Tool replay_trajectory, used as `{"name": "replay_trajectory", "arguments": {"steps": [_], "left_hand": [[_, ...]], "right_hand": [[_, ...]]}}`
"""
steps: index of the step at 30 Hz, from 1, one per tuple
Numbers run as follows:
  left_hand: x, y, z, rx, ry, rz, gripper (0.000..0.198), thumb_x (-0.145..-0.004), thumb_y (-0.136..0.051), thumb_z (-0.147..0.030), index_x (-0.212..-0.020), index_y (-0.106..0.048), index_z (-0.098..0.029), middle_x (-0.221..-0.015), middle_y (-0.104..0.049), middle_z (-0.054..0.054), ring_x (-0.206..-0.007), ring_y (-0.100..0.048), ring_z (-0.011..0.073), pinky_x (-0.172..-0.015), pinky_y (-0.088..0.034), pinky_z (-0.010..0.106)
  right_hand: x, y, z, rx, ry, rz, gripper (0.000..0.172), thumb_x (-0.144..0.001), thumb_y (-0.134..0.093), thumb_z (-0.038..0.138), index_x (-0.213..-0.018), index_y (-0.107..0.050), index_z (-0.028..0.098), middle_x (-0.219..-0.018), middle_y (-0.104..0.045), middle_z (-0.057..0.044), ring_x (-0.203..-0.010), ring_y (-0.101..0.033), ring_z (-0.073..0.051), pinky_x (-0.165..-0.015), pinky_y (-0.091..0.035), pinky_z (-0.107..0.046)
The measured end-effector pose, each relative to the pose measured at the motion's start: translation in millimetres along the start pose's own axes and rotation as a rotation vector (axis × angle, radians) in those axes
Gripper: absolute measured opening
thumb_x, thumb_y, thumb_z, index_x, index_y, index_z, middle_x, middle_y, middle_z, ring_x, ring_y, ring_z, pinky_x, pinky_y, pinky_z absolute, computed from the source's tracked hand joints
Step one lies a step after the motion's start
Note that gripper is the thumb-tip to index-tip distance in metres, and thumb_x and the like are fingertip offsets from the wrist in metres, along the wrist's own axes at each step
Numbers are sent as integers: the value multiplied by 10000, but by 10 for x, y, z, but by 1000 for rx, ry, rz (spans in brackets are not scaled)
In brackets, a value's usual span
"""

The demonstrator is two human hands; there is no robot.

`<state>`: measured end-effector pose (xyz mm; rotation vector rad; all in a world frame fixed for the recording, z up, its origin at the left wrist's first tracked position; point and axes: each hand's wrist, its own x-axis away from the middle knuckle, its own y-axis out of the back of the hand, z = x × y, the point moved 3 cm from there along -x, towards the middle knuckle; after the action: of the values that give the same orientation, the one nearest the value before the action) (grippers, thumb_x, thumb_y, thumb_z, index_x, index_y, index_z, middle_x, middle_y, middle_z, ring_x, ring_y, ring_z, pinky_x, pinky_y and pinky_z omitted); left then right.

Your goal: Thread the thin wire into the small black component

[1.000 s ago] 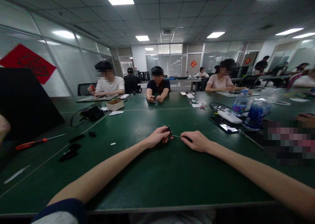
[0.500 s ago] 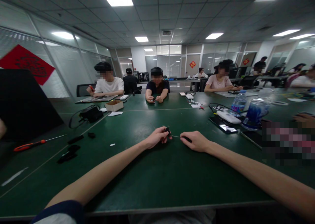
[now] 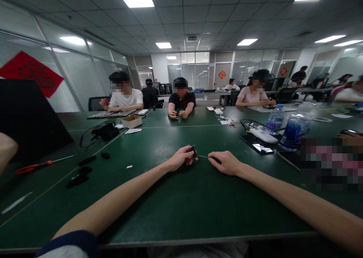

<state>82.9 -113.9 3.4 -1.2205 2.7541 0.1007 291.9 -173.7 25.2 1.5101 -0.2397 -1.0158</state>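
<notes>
Black plastic part [image 3: 193, 150], too small to identify, is pinched between the fingertips of the left hand [image 3: 180, 158], just above the green tabletop [image 3: 170, 209]. A thin metal rod [image 3: 203, 156] is extended from it toward the right hand [image 3: 225, 162], where a small black piece [image 3: 215, 160] is gripped by curled fingers [image 3: 219, 158]. A red-handled screwdriver [image 3: 34, 166] is laid well to the left.

Past the right hand [image 3: 225, 163], the way is being blocked by a smartphone [image 3: 256, 148]; past the left hand [image 3: 180, 158], by small black parts [image 3: 77, 180].
</notes>
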Motion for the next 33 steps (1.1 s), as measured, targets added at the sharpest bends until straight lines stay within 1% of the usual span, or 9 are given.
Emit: {"name": "replay_trajectory", "arguments": {"steps": [11,18,25,29,33], "left_hand": [[7,-10,-15,-11,2,5,356,-820,-545,-410,-1032,-503,-127,-879,-629,106,-551,-521,89,-475,-329,203],[24,-18,-34,-39,4,-4,334,-819,-547,-379,-1025,-510,-118,-869,-630,106,-559,-522,90,-485,-344,205],[11,-12,-16,-78,0,-15,295,-828,-525,-355,-1006,-514,-119,-856,-636,100,-549,-518,83,-479,-351,196],[-1,-5,1,-84,-14,-11,266,-834,-503,-325,-1000,-513,-116,-846,-637,100,-542,-517,83,-466,-349,190],[5,-8,-7,-109,-5,-14,242,-815,-520,-281,-999,-514,-124,-853,-641,93,-542,-522,76,-469,-354,180]], "right_hand": [[-8,-4,7,-13,-2,29,259,-927,-407,329,-1060,-586,197,-889,-669,-43,-749,-614,-150,-723,-450,-268],[-18,22,23,-34,1,59,268,-927,-409,335,-1067,-589,196,-892,-669,-45,-740,-613,-152,-712,-452,-271],[-13,10,14,-33,6,56,272,-924,-414,342,-1063,-593,194,-894,-670,-47,-754,-617,-158,-722,-451,-276],[-15,3,7,-14,9,61,270,-922,-412,346,-1056,-590,195,-880,-669,-47,-750,-614,-157,-722,-446,-272],[-15,6,6,-8,8,61,271,-920,-412,349,-1054,-591,194,-870,-668,-45,-740,-612,-156,-716,-444,-270]]}}
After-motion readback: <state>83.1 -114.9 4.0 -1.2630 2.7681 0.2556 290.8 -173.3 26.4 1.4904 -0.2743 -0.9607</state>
